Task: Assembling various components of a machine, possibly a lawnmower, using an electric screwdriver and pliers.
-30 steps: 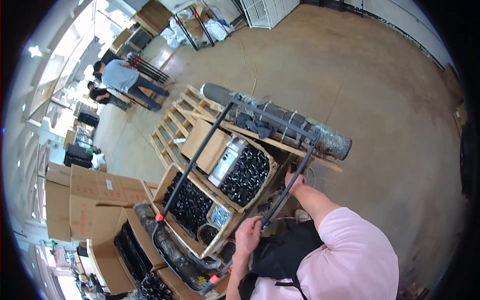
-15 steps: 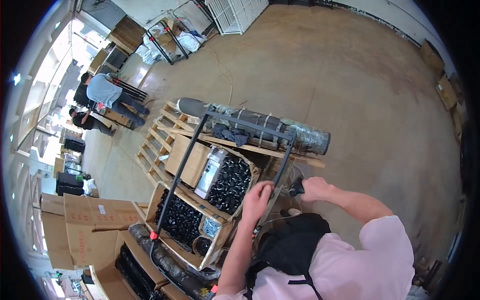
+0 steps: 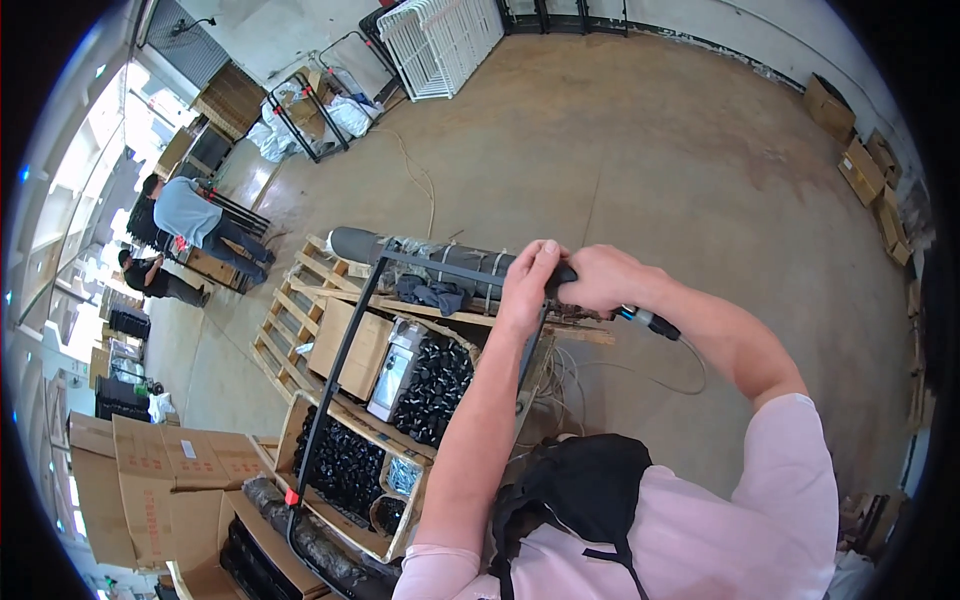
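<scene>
A black tubular U-shaped handle frame point(image 3: 345, 350) with a red fitting stands tilted in front of me. My left hand point(image 3: 528, 285) is closed at its upper right corner, covering the bend. My right hand point(image 3: 602, 278) grips a black corded electric screwdriver point(image 3: 655, 323) right beside it. The tool's dark front end points at that corner, between my hands; its tip and contact with the tube are hidden. From its rear end a pale cable loops down to the right. Below the frame, wooden-sided boxes hold many small black parts point(image 3: 432, 388) and more black parts point(image 3: 345, 455).
A long wrapped roll point(image 3: 440, 262) lies across a wooden pallet point(image 3: 285, 325). Open cardboard boxes point(image 3: 140, 470) stand at the lower left. Cable coils point(image 3: 560, 385) hang near my body. Two people work by a cart at the far left. White racks point(image 3: 440, 50) stand at the back.
Both hands have moved up and away from me, to the frame's upper right corner. The right hand has brought the screwdriver beside the left hand. The view has shifted slightly.
</scene>
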Motion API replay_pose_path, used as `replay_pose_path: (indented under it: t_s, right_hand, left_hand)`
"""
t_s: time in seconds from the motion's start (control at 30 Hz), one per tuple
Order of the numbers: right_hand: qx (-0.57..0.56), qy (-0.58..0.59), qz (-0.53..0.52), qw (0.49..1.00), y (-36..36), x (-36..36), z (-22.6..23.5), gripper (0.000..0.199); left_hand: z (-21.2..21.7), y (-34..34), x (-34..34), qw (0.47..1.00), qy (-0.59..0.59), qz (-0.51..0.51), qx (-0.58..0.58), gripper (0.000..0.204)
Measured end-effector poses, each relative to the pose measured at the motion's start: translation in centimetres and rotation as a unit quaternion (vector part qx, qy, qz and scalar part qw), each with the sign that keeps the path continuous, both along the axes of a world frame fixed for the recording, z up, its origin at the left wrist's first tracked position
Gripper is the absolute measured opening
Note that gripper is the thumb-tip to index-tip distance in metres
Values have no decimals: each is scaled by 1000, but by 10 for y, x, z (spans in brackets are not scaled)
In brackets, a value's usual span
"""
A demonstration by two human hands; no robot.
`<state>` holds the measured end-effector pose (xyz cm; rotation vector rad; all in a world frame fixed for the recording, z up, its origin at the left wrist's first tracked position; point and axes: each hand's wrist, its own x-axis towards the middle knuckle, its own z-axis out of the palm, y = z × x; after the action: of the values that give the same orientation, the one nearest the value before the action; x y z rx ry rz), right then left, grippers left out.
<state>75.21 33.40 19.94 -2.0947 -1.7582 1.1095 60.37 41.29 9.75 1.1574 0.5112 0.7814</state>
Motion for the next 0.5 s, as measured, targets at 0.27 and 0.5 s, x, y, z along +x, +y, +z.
replay_pose_path:
  t_s: [0.27,0.5]
  right_hand:
    - [-8,-14,-1,1000,27,1,-34,34]
    - [-35,-32,19,999,36,-2,-31,38]
  left_hand:
    - [-21,19,6,998,3,54,-40,26]
    - [-22,24,6,997,-2,58,-46,28]
